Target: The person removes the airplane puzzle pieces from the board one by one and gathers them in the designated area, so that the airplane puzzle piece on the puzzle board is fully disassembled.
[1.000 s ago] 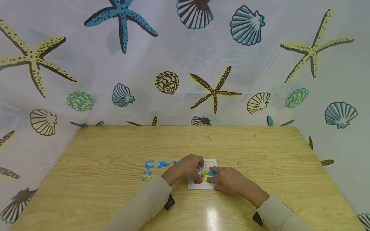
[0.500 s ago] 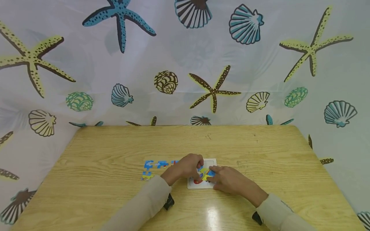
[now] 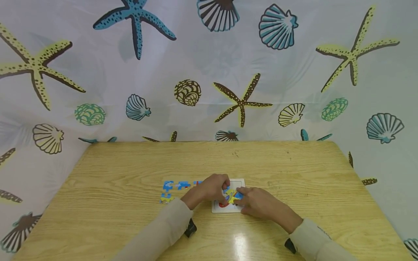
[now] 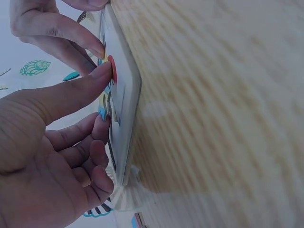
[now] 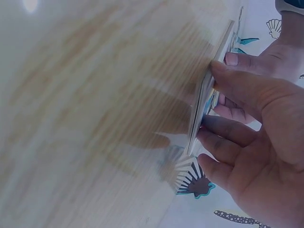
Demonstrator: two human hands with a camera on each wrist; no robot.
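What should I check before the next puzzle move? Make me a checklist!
1. Puzzle board lying flat on the wooden table: ok.
2. Left hand at the jigsaw pieces on the board, thumb and finger on either side: ok.
3. Right hand beside it, fingers at those pieces too: ok.
4. Pieces on the board locked together and flat: cannot tell, the hands hide too much.
5. Every piece on the board: not ok, loose jigsaw pieces lie on the table to its left.
6. All loose pieces in plain sight: cannot tell, the left arm may cover some.
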